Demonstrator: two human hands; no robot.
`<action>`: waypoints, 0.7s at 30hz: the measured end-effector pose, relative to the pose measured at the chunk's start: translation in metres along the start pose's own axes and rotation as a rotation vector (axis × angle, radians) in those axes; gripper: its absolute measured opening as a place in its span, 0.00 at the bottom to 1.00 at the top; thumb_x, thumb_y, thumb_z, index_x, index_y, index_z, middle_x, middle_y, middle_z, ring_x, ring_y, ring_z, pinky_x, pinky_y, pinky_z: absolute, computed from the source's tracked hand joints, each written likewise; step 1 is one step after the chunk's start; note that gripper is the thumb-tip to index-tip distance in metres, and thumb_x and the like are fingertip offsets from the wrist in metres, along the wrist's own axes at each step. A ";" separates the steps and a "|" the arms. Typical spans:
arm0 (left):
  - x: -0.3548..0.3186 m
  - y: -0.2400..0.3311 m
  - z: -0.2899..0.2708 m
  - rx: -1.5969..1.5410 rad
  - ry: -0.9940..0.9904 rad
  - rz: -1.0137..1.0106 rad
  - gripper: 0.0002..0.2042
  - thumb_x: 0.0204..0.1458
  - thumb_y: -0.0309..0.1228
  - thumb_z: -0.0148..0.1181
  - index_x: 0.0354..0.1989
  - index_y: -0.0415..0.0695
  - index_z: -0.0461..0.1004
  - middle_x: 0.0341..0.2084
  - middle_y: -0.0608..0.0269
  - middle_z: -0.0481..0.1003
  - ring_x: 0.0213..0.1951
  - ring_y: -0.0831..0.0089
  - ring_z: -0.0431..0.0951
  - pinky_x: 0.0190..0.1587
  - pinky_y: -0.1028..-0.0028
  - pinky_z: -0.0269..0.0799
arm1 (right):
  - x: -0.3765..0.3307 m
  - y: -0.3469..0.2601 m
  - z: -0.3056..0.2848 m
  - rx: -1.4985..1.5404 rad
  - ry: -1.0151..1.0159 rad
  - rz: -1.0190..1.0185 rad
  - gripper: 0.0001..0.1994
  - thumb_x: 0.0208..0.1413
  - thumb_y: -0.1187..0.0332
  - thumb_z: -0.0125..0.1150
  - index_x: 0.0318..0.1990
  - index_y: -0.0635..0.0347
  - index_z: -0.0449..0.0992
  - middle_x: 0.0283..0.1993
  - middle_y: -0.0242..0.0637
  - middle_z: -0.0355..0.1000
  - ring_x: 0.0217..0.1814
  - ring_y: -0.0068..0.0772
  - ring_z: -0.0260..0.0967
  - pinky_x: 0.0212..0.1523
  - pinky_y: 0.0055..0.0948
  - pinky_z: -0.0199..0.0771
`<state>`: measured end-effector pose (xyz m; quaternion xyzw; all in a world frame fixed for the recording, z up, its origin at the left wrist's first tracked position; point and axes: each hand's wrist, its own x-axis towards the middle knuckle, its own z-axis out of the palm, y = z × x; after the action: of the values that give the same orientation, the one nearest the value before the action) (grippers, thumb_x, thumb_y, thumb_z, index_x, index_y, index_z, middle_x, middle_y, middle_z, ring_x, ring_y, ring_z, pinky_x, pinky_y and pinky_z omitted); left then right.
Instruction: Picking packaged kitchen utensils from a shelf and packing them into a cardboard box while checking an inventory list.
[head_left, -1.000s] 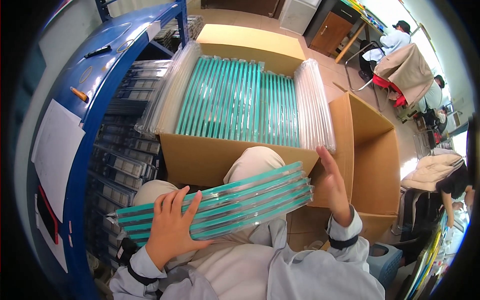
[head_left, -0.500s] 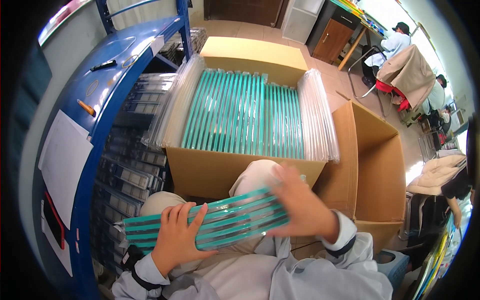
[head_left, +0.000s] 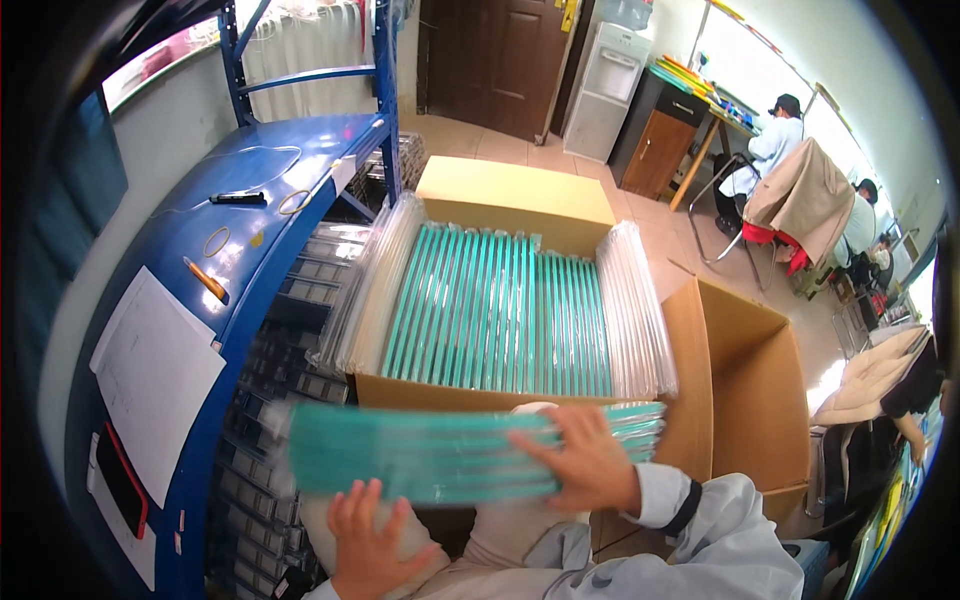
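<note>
Above my lap a stack of flat teal-edged panels in clear plastic sleeves [head_left: 430,455] lies crosswise, its left end smeared by motion. My right hand [head_left: 582,462] grips it near its right end, with the fingers over its top and the thumb side facing left. Just below the stack's lower edge is my left hand [head_left: 372,540], fingers spread, holding nothing. Beyond the stack stands an open cardboard box [head_left: 515,190], packed with upright rows of the same teal-edged panels [head_left: 470,310]. Clear plastic-wrapped pieces [head_left: 640,310] line the box's two ends.
An empty-looking open carton [head_left: 755,400] adjoins the box on the right. At left, a blue shelf [head_left: 270,150] bears papers [head_left: 165,370], a phone [head_left: 122,480], a marker [head_left: 238,199] and an orange-handled tool [head_left: 207,282]. Packaged items [head_left: 270,450] are piled beneath it. People sit farther right.
The stack has moved away from my body and to the right with my right hand. My left hand has come off it and sits lower. The view has tilted upward.
</note>
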<state>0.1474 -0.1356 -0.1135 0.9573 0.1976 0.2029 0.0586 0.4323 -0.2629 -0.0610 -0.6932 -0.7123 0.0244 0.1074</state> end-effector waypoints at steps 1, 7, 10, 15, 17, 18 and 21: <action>-0.006 -0.015 0.008 0.018 -0.016 -0.054 0.40 0.39 0.47 0.62 0.60 0.45 0.52 0.58 0.42 0.53 0.59 0.45 0.52 0.59 0.48 0.43 | 0.002 0.013 -0.004 -0.105 0.007 0.138 0.50 0.23 0.57 0.69 0.63 0.45 0.54 0.55 0.53 0.55 0.55 0.50 0.55 0.53 0.46 0.53; -0.014 -0.050 0.031 0.002 0.003 -0.464 0.37 0.39 0.36 0.61 0.59 0.38 0.53 0.57 0.45 0.55 0.59 0.49 0.54 0.61 0.51 0.43 | 0.031 0.139 0.018 -0.306 0.257 0.667 0.51 0.25 0.50 0.68 0.64 0.50 0.52 0.51 0.55 0.57 0.54 0.54 0.54 0.55 0.48 0.49; -0.001 -0.049 0.025 0.052 0.026 -0.436 0.32 0.44 0.36 0.56 0.59 0.40 0.55 0.55 0.48 0.60 0.58 0.53 0.58 0.60 0.56 0.48 | 0.042 0.198 0.031 -0.294 0.113 1.061 0.52 0.26 0.45 0.67 0.64 0.49 0.50 0.53 0.56 0.57 0.58 0.54 0.53 0.57 0.50 0.47; -0.001 -0.055 0.021 0.054 0.002 -0.442 0.28 0.46 0.36 0.56 0.55 0.36 0.60 0.51 0.46 0.64 0.55 0.51 0.61 0.60 0.56 0.51 | 0.064 0.234 0.074 -0.223 -0.126 1.429 0.53 0.27 0.39 0.65 0.65 0.48 0.49 0.58 0.57 0.55 0.64 0.53 0.47 0.61 0.52 0.40; 0.002 -0.056 0.022 0.055 -0.010 -0.445 0.28 0.46 0.36 0.56 0.55 0.36 0.60 0.51 0.46 0.64 0.55 0.51 0.61 0.60 0.56 0.51 | 0.079 0.249 0.100 -0.176 -0.134 1.453 0.54 0.27 0.39 0.64 0.65 0.47 0.48 0.59 0.57 0.54 0.64 0.53 0.47 0.61 0.51 0.40; 0.004 -0.058 0.023 0.045 -0.024 -0.440 0.27 0.46 0.35 0.56 0.55 0.36 0.60 0.50 0.45 0.64 0.55 0.51 0.61 0.60 0.56 0.51 | 0.086 0.251 0.108 -0.136 -0.142 1.490 0.54 0.27 0.39 0.64 0.65 0.47 0.47 0.59 0.57 0.54 0.64 0.53 0.47 0.61 0.51 0.40; 0.006 -0.062 0.028 0.007 -0.030 -0.431 0.27 0.46 0.35 0.55 0.54 0.36 0.60 0.50 0.45 0.65 0.55 0.51 0.62 0.60 0.56 0.50 | 0.122 0.247 0.154 -0.120 -0.106 1.514 0.56 0.29 0.36 0.62 0.66 0.50 0.44 0.62 0.57 0.50 0.65 0.54 0.44 0.61 0.51 0.40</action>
<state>0.1424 -0.0773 -0.1488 0.8960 0.3975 0.1708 0.1001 0.6446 -0.1148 -0.2422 -0.9951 -0.0469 0.0858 -0.0107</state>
